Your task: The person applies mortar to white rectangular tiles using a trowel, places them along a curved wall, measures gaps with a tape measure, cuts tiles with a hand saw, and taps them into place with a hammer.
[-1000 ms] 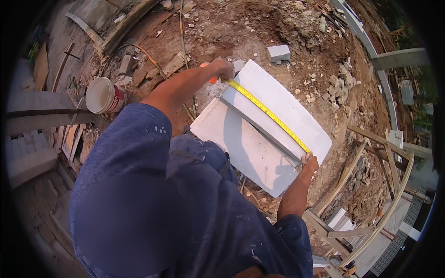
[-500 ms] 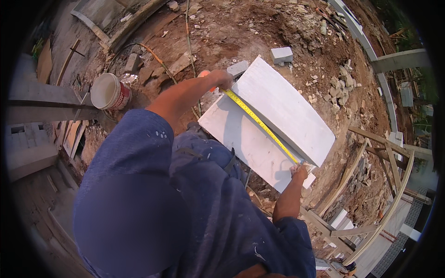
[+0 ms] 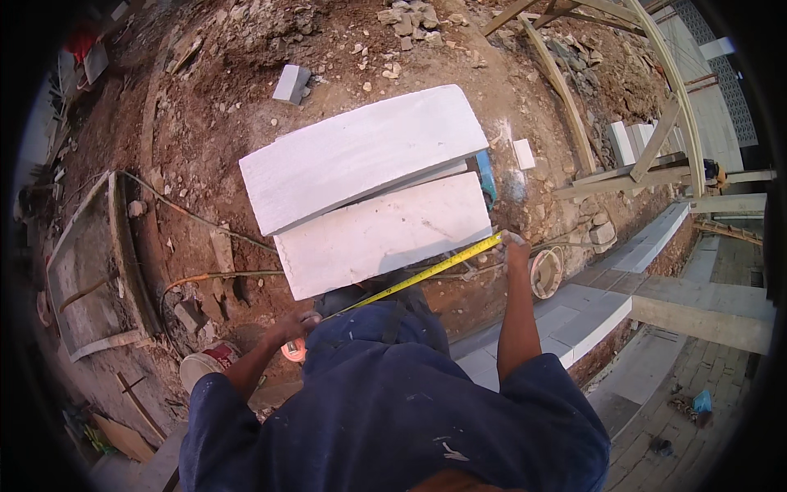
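Observation:
A yellow tape measure [image 3: 418, 277] is stretched in front of my body, slanting up from left to right. My right hand [image 3: 515, 246] pinches its far end, just beyond the right corner of the nearer white block [image 3: 385, 234]. At the other end my left hand [image 3: 302, 323] is closed around the tape by its orange case [image 3: 293, 350], partly hidden by the hand. The blade runs along the near side of that block, apart from most of it. A second long white block [image 3: 365, 156] lies alongside, farther from me.
Under the blocks' right end a teal object [image 3: 487, 179] shows in part. A bucket [image 3: 209, 365] stands at left, another pale bucket [image 3: 547, 272] at right. Rubble [image 3: 410, 18] and a small grey block [image 3: 291, 84] lie beyond. Timber framing [image 3: 557, 90] rises at far right.
My view has turned to the right. The stretched tape has come off the gap between the two blocks and toward my body, both hands still holding it.

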Demonstrator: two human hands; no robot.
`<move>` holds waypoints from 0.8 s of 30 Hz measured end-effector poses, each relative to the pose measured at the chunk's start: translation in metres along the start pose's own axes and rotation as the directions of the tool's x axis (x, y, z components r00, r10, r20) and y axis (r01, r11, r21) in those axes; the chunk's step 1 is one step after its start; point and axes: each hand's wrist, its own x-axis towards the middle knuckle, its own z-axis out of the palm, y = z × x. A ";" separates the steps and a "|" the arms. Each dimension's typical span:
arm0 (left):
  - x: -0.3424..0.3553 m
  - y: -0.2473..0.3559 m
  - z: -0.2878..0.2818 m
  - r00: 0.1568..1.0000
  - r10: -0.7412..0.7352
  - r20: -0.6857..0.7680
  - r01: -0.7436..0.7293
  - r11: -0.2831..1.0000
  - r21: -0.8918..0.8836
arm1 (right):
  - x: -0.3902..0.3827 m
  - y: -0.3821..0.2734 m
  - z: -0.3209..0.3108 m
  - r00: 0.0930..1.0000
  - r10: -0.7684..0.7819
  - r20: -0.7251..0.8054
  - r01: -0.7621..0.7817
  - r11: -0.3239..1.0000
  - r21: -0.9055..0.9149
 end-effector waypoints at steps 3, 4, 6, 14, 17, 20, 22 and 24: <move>0.006 0.007 0.027 0.957 0.156 -0.247 -0.110 0.976 0.188 | 0.002 0.004 -0.015 0.999 -0.042 0.006 0.042 0.999 0.023; 0.001 0.011 0.031 0.915 0.225 -0.335 -0.119 0.944 0.309 | 0.002 0.005 -0.013 0.999 -0.037 0.015 0.036 0.998 0.053; 0.007 0.005 0.030 0.967 0.041 -0.253 0.057 0.929 0.367 | 0.007 0.010 -0.011 1.000 -0.024 0.000 0.023 0.997 0.068; -0.007 0.035 0.070 0.849 0.115 -0.516 -0.001 0.977 0.215 | 0.028 -0.026 -0.006 0.993 -0.112 0.046 0.110 0.992 0.059; 0.010 0.028 0.079 0.845 0.096 -0.526 0.072 0.954 0.289 | 0.038 -0.039 -0.013 0.984 -0.128 0.124 0.120 0.990 0.077; 0.029 0.058 0.063 0.870 0.192 -0.455 -0.036 0.944 0.329 | 0.042 -0.054 -0.018 0.943 -0.196 0.268 0.172 0.979 0.109; 0.043 0.099 0.050 0.833 0.347 -0.431 -0.227 0.924 0.306 | 0.036 -0.050 -0.009 0.878 -0.229 0.420 0.204 0.973 0.103; 0.053 0.136 0.034 0.900 0.226 -0.373 -0.113 0.947 0.301 | 0.016 -0.039 0.015 0.789 -0.237 0.568 0.219 0.971 0.101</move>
